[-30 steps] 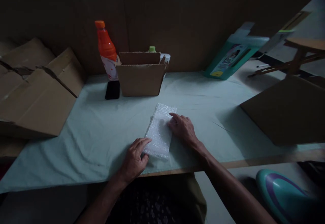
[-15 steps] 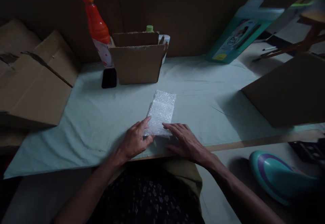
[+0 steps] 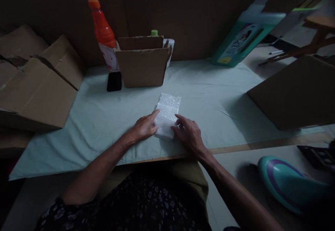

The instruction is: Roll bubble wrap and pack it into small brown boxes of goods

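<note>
A flat rectangular piece of bubble wrap [image 3: 167,114] lies on the cloth-covered table in front of me. Its lower part looks folded over and smoother than the bubbly upper part. My left hand [image 3: 145,126] grips its left edge, index finger over the top and thumb lower down. At the right edge, my right hand [image 3: 188,131] holds the bubble wrap between bent index finger and thumb. Whether anything is inside the wrap cannot be made out.
Behind the wrap stand an opened cardboard box [image 3: 143,68], an orange-capped bottle [image 3: 104,32] and a black phone-like object [image 3: 114,81]. Larger cardboard boxes flank the table at left [image 3: 39,91] and right [image 3: 293,95]. A green jug [image 3: 240,39] stands at the back right.
Both hands have moved up along the sides of the bubble wrap. My right-hand fingers, stretched out before, are now bent at its edge. The wrap's lower end looks refolded.
</note>
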Demonstrator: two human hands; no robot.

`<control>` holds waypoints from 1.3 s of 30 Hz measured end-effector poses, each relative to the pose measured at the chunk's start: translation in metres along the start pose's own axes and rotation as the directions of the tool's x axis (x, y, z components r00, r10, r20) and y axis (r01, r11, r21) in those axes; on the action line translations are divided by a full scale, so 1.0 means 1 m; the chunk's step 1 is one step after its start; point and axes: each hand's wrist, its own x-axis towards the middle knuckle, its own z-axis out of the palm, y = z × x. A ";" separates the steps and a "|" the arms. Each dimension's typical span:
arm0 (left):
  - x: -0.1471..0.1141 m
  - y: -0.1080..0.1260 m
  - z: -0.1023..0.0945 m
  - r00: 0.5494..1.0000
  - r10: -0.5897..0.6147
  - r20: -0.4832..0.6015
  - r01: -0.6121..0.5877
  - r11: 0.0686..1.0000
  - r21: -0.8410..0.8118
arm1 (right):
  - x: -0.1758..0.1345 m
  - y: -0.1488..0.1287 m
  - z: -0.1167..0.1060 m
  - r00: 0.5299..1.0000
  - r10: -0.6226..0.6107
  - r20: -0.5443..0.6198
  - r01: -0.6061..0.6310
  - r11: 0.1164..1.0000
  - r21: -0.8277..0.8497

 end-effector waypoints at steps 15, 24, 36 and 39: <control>-0.019 -0.020 0.015 0.910 0.210 -0.358 -0.215 0.976 0.025 | -0.013 -0.038 0.002 0.901 -0.334 0.277 0.395 0.896 -0.201; -0.051 -0.018 0.024 0.907 0.363 -0.213 -0.365 0.930 0.030 | 0.020 -0.038 -0.025 0.875 -0.223 0.431 0.156 0.970 0.186; -0.019 -0.006 0.021 0.988 0.075 -0.138 -0.093 0.987 -0.133 | -0.026 -0.040 -0.042 0.920 -0.380 0.096 0.376 0.925 0.056; -0.012 -0.005 0.025 0.973 0.051 -0.224 -0.058 0.998 -0.024 | -0.023 -0.035 -0.023 0.905 -0.377 0.198 0.397 0.915 -0.070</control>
